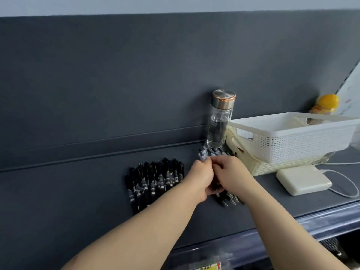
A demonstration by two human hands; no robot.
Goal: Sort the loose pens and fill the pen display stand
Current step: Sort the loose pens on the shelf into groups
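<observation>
Though seemingly midway through sorting: pen row (153, 182) laid flat on shelf (78, 191); left hand (200, 176) and right hand (231, 172) gripping second pen bunch (228, 198) just beside; display stand unseen, filling likely pending.

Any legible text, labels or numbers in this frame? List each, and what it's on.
None legible.
pen row: white labels, too small to read.
pen bundle: white labels, blurred.
yellow tag: dark print and a red mark, blurred.
yellow-capped jar: label blurred.
</observation>
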